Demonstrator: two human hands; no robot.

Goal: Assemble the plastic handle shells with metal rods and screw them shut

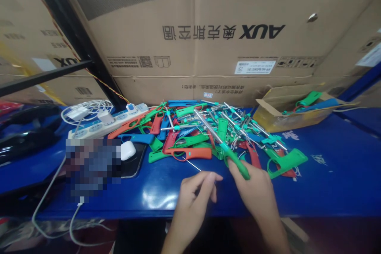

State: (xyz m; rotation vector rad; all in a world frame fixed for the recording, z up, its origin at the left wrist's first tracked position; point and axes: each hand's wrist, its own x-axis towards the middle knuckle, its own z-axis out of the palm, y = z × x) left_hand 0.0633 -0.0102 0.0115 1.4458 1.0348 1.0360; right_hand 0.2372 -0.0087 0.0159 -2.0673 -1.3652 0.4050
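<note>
My right hand grips the green handle of a long lighter-like tool; its metal rod slants up and left over the pile. My left hand is closed in a pinch on a thin metal wire that points up left toward an orange handle. Both hands rest low on the blue table, just in front of a heap of green, orange, red and blue handles with metal rods.
A small cardboard box with more handles sits at the back right. A white power strip with chargers and cables lies at the left, next to a white earbud case on a dark phone. Big cardboard cartons stand behind.
</note>
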